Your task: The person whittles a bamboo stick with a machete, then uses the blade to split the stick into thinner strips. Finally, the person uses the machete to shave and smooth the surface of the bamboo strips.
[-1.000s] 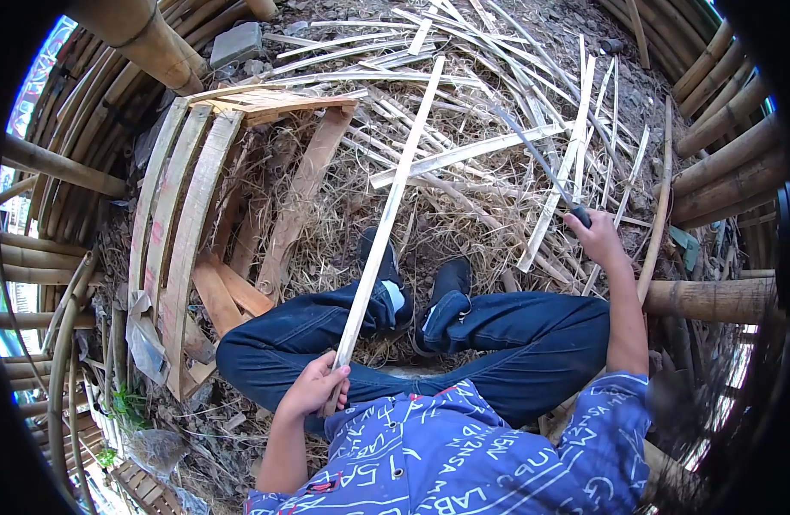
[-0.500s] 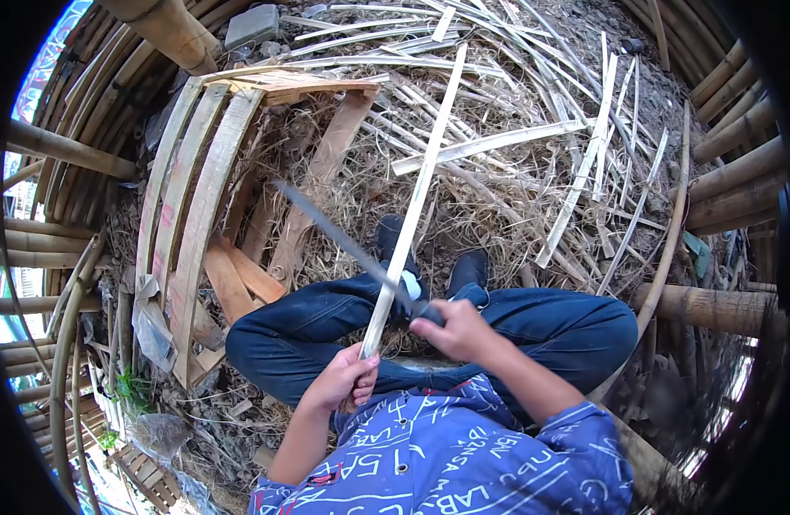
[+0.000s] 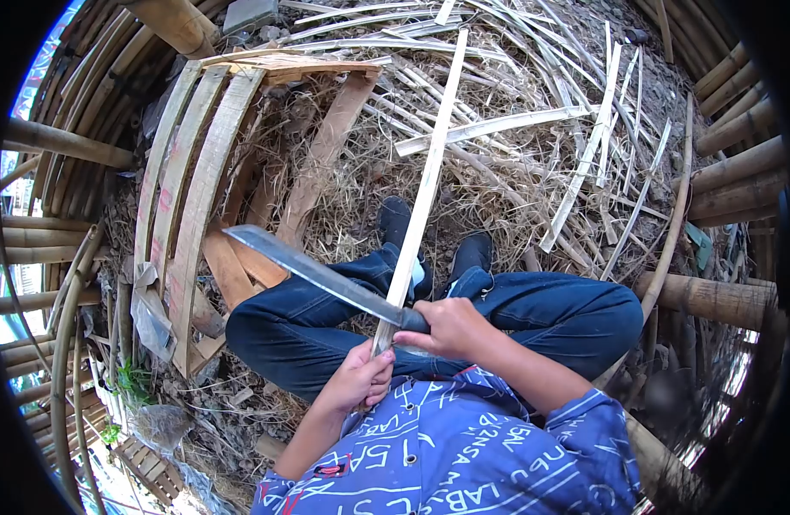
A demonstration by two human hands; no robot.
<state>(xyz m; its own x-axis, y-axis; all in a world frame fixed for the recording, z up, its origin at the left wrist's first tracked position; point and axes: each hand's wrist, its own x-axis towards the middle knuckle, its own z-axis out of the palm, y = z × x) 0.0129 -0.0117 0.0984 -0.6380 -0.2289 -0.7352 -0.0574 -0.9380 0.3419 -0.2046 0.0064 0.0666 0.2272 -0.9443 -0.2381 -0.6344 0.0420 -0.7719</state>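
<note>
I sit cross-legged in dark jeans on a floor of bamboo shavings. My left hand [image 3: 358, 378] grips the near end of a long pale bamboo strip [image 3: 429, 176], which runs away from me over my shoes toward the far scrap pile. My right hand [image 3: 446, 328] is closed on the dark handle of a long machete [image 3: 313, 275]. Its blade points left and slightly up, lying across the strip just above my left hand.
Curved bamboo slats [image 3: 193, 197] and short boards lie to my left. Loose split strips [image 3: 584, 163] litter the far ground. Thick bamboo poles [image 3: 713, 296] are stacked on the right and along the left edge. A grey stone block [image 3: 249, 13] sits at the top.
My right hand swung the machete from far right across to the strip near my left hand. The blade now shows its flat side, pointing left. My view shifted slightly.
</note>
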